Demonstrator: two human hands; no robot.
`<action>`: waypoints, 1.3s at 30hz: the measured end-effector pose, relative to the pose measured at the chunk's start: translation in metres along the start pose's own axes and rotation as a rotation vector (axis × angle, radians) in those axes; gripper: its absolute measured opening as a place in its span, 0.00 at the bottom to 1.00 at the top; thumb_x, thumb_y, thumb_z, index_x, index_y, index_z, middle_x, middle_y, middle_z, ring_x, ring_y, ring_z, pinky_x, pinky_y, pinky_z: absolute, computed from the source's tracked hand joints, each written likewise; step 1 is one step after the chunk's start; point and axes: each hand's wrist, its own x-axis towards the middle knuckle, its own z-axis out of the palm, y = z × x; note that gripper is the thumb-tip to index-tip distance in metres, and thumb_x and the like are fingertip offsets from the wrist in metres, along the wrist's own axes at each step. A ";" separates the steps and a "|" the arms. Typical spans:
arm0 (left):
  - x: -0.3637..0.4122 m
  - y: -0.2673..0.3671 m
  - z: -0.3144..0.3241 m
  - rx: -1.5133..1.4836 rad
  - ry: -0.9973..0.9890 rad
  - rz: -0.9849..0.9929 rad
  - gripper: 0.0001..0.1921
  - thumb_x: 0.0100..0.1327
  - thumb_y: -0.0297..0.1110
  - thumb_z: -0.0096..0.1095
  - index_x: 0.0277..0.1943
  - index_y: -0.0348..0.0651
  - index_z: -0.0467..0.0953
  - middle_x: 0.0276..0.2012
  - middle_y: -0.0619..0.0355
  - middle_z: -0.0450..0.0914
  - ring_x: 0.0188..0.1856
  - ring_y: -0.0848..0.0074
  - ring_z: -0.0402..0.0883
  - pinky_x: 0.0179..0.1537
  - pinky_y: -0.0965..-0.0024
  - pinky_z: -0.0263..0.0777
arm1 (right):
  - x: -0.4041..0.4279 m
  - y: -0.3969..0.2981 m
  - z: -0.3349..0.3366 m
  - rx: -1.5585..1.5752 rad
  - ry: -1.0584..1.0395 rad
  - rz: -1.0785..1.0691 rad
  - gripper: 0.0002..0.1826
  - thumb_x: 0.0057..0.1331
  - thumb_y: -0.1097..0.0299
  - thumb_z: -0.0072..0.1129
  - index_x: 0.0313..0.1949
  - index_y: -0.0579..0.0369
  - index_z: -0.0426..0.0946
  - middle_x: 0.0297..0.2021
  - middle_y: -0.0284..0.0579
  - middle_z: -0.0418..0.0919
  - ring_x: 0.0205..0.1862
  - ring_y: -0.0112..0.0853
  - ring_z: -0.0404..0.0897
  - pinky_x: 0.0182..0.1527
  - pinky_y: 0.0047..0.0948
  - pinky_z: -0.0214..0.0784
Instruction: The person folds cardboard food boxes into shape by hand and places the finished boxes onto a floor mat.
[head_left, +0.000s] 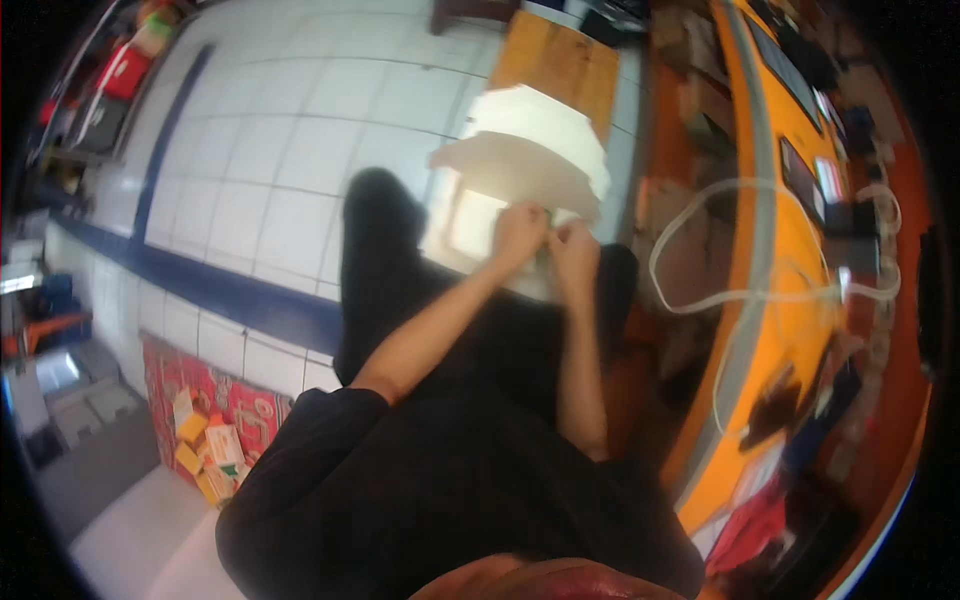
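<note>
An open, cream-white cardboard piece (471, 225) with a raised flap lies over my lap, blurred by motion. My left hand (519, 232) and my right hand (574, 244) are close together above its near right part. Both sets of fingertips are pinched around a small greenish thing (550, 218), too blurred to name. Grey-beige shade covers the middle of the flap (517, 161), and its far part (532, 112) is bright white. Beyond it, a wooden bench (559, 56) extends away from me.
Along my right runs an orange counter (787, 262) with phones or tablets and a looped white cable (675, 307). At left, small yellow and white boxes (202, 450) lie on a red patterned mat (255, 409). White floor tiles (300, 150) have a dark blue band (225, 281).
</note>
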 end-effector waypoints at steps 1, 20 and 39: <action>0.001 -0.005 -0.002 0.010 0.061 0.002 0.14 0.65 0.40 0.60 0.39 0.38 0.87 0.32 0.44 0.87 0.35 0.55 0.88 0.41 0.54 0.80 | -0.003 -0.013 0.000 0.031 -0.052 0.013 0.14 0.64 0.61 0.61 0.36 0.63 0.80 0.34 0.64 0.83 0.41 0.60 0.84 0.42 0.52 0.74; -0.042 -0.055 -0.142 0.893 -0.195 0.475 0.13 0.63 0.45 0.70 0.35 0.44 0.84 0.38 0.54 0.83 0.47 0.60 0.83 0.45 0.57 0.77 | -0.046 0.026 0.007 -0.216 -0.210 -0.299 0.16 0.70 0.59 0.62 0.35 0.61 0.78 0.29 0.61 0.80 0.34 0.60 0.79 0.39 0.54 0.70; -0.395 -0.237 -0.593 0.916 1.010 -1.021 0.59 0.56 0.52 0.74 0.82 0.46 0.41 0.49 0.36 0.86 0.51 0.42 0.86 0.56 0.47 0.77 | -0.030 0.044 -0.015 0.214 0.021 -0.007 0.37 0.69 0.71 0.63 0.76 0.52 0.62 0.59 0.59 0.74 0.55 0.46 0.75 0.53 0.40 0.70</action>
